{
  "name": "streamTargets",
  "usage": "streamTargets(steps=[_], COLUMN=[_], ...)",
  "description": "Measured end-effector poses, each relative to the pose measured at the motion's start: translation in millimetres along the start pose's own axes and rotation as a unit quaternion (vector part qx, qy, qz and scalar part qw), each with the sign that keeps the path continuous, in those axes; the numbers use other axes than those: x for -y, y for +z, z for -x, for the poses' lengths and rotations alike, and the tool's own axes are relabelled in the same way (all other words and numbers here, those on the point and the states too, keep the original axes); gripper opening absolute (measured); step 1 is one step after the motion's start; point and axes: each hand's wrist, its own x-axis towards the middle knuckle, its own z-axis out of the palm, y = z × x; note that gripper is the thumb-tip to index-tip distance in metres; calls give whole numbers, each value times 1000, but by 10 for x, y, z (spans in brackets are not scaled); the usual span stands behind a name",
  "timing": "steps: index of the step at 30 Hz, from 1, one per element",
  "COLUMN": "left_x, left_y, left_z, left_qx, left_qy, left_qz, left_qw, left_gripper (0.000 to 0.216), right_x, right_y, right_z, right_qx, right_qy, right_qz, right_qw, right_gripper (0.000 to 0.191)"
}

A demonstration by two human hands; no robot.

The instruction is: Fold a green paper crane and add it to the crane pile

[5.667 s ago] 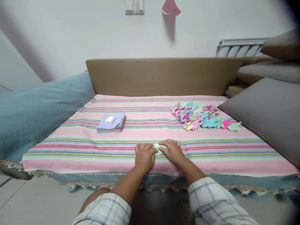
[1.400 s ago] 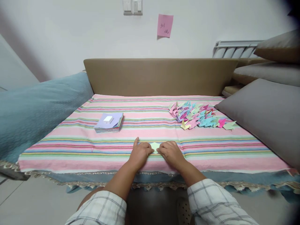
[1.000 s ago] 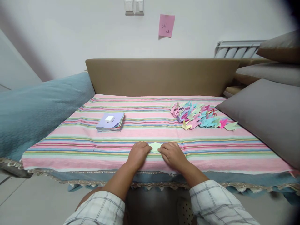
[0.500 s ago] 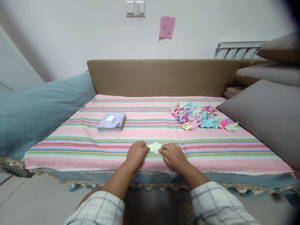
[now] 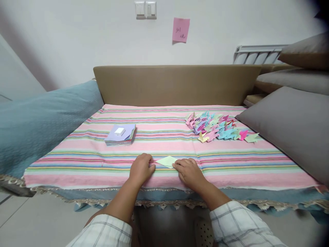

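A pale green folded paper (image 5: pixel 167 161), shaped like a long diamond, lies on the striped cloth near its front edge. My right hand (image 5: pixel 189 172) pinches its right corner between thumb and fingers. Just left of the paper's pointed left tip is my left hand (image 5: pixel 141 170). Its thumb and forefinger are apart, and I see nothing held between them.
A stack of coloured paper sheets (image 5: pixel 120 135) with a small white block (image 5: pixel 119 131) on top sits to the left. Many folded paper cranes (image 5: pixel 221 127) cluster at the right, beside a grey cushion (image 5: pixel 290 127). The striped cloth (image 5: pixel 159 144) covers the seat.
My left hand has let go of the paper's left end and moved left. The paper's left tip now shows. My right hand keeps its hold.
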Motion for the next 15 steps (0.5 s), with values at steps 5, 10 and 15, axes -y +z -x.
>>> streamTargets(steps=[5, 10, 15], left_x=[8, 1, -60], left_y=[141, 202, 189], left_z=[-17, -68, -45], left_qx=[-18, -9, -18], left_qy=[43, 2, 1], left_qz=[74, 88, 62], left_qw=[996, 996, 998], left_gripper=[15, 13, 19], right_x=[3, -15, -19], right_y=[22, 46, 41], right_z=[-16, -14, -11], right_qx=[-7, -17, -22], right_qy=[7, 14, 10], right_qz=[-13, -32, -31], right_qw=[1000, 999, 999], right_gripper=[34, 34, 34])
